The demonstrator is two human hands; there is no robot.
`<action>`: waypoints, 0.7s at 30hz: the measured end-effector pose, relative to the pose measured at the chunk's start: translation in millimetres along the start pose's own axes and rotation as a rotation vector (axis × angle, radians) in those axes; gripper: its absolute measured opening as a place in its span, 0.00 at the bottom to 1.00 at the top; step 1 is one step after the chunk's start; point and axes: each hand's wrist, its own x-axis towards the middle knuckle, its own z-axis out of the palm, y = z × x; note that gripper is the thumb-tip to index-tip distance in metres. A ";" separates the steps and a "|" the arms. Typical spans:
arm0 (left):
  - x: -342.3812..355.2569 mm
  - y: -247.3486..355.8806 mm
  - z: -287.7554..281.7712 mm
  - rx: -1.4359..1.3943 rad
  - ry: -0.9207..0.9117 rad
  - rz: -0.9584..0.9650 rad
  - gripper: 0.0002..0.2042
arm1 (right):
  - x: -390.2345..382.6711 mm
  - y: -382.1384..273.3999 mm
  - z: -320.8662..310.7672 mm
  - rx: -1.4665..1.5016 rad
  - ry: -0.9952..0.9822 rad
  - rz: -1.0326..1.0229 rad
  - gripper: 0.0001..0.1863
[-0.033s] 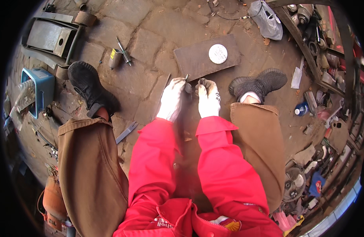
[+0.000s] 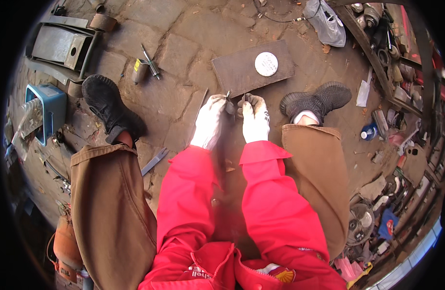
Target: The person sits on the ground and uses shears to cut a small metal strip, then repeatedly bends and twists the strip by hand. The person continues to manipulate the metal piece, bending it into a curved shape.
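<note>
My left hand (image 2: pixel 210 121), in a white work glove with soiled fingertips, is closed on a small metal piece (image 2: pixel 228 94) whose tip pokes out above the fingers. Close beside it, my right hand (image 2: pixel 255 117), gloved the same way, pinches a thin dark sliver (image 2: pixel 244 98), too small to name. A slight gap separates the two hands. Just beyond them a flat brown board (image 2: pixel 237 65) lies on the ground, with a round white lid (image 2: pixel 266 64) on it. Along the left wrist a thin rod (image 2: pixel 203 100) lies on the stone.
A small canister with a yellow label (image 2: pixel 139 72) and a pen-like metal tool (image 2: pixel 150 62) lie left of the board. A blue bin (image 2: pixel 63 113) stands far left, near a floor jack (image 2: pixel 63 46). Scrap, a fan (image 2: pixel 360 224) and a plastic bag (image 2: pixel 324 24) crowd the right.
</note>
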 end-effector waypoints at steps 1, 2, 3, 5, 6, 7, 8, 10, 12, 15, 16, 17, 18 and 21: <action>-4.5 -0.1 -1.6 -0.005 0.033 -0.005 0.14 | -1.9 -4.1 -0.8 0.163 -0.053 -0.043 0.15; -8.7 1.7 -4.5 0.042 0.026 0.027 0.14 | -2.8 -9.9 -1.8 0.333 -0.097 -0.024 0.16; -13.5 3.9 -6.9 0.074 0.026 0.018 0.14 | -4.0 -16.3 -3.3 0.312 -0.096 -0.001 0.16; -19.8 11.2 -9.0 0.104 0.029 -0.020 0.14 | -6.4 -30.1 -5.8 0.337 -0.140 -0.032 0.16; -22.0 15.7 -8.8 0.149 0.009 0.005 0.14 | -6.2 -36.5 -7.0 0.263 -0.137 0.012 0.15; -23.3 21.0 -8.3 0.193 -0.008 0.030 0.13 | -5.7 -42.3 -8.5 0.215 -0.162 0.020 0.15; -25.4 26.4 -7.3 0.236 -0.025 0.053 0.13 | -6.1 -47.0 -9.1 0.172 -0.171 0.043 0.14; -29.5 36.4 -3.8 0.219 -0.097 0.068 0.12 | -6.5 -53.4 -9.1 0.194 -0.221 0.089 0.13; -33.7 45.0 0.0 0.282 -0.134 0.127 0.11 | -8.5 -56.6 -8.4 0.181 -0.261 0.094 0.14; -39.8 54.1 5.7 0.334 -0.108 0.148 0.10 | -11.7 -60.1 -5.3 0.172 -0.231 0.101 0.15; -41.2 55.8 8.2 0.297 -0.089 0.128 0.09 | -13.7 -61.4 -4.1 0.195 -0.201 0.100 0.15; -42.6 56.9 10.9 0.245 -0.066 0.109 0.09 | -16.2 -62.9 -3.0 0.306 -0.186 0.143 0.14; -44.2 57.6 13.3 0.176 -0.050 0.090 0.09 | -19.5 -64.5 -2.1 0.427 -0.162 0.193 0.14; -46.5 58.4 18.5 -0.172 -0.060 0.022 0.09 | -24.4 -69.6 -3.5 0.614 -0.176 0.282 0.13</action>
